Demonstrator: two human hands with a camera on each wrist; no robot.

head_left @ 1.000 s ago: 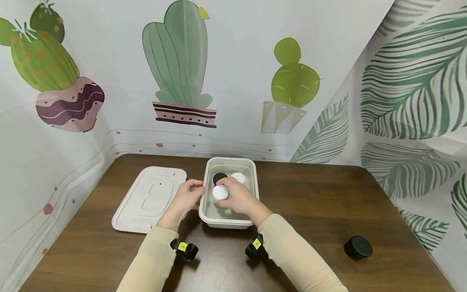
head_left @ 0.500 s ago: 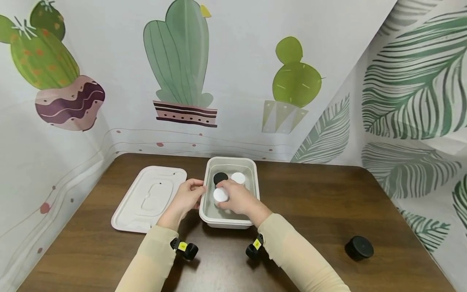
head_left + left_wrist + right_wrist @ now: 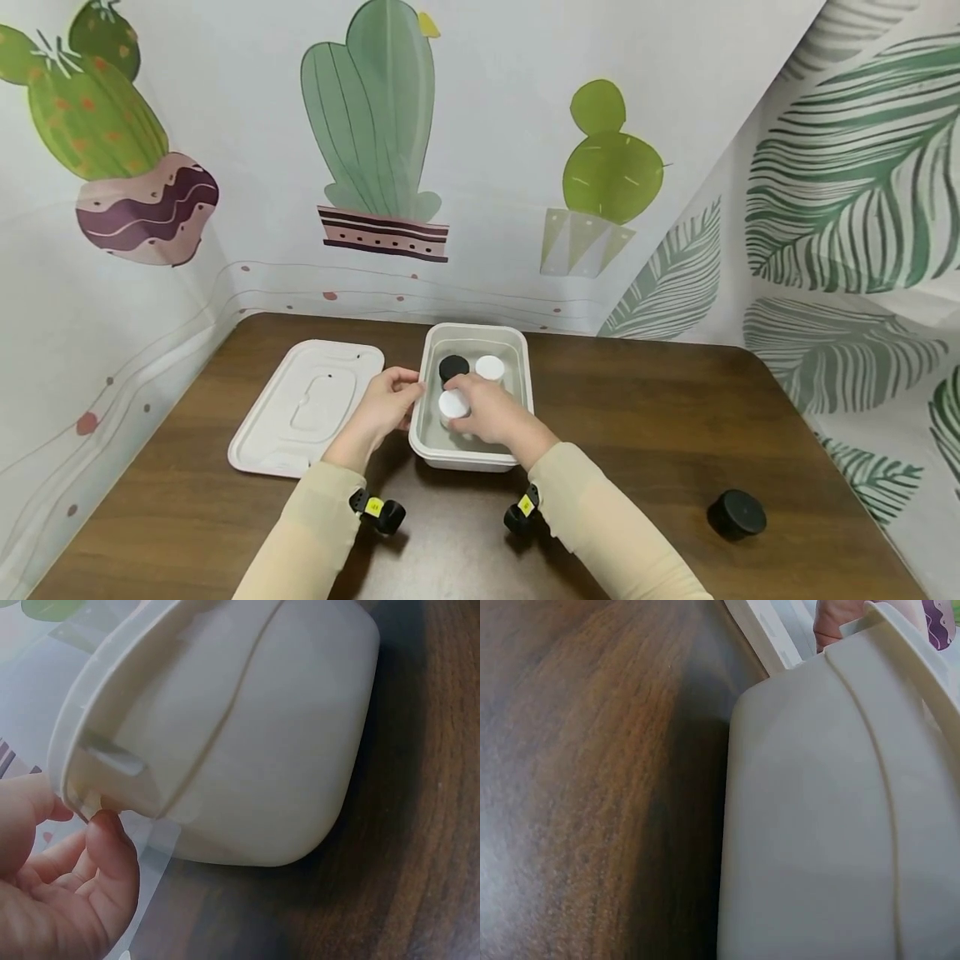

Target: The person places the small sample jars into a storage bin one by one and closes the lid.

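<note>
A pale plastic box [image 3: 471,457] stands near the back of the table. My left hand [image 3: 386,407] pinches its left rim; in the left wrist view, thumb and fingers [image 3: 112,859] are at the edge of the box wall [image 3: 255,750]. Inside the box, my right hand [image 3: 497,414] grips a small round white-topped container [image 3: 453,405] by its sides. Behind that, a black round container [image 3: 453,367] and a second white round one [image 3: 491,367] sit in the box. The right wrist view shows the box's outer wall [image 3: 810,802], which hides the right hand.
A flat white lid [image 3: 300,417] lies on the wooden table [image 3: 630,417] left of the box. Far to the right stands another black round container [image 3: 737,514]. A printed fabric backdrop [image 3: 495,167] rises behind the table's back edge.
My right hand has lowered the white round container a little deeper into the box, toward its near end. The left hand stays at the rim.
</note>
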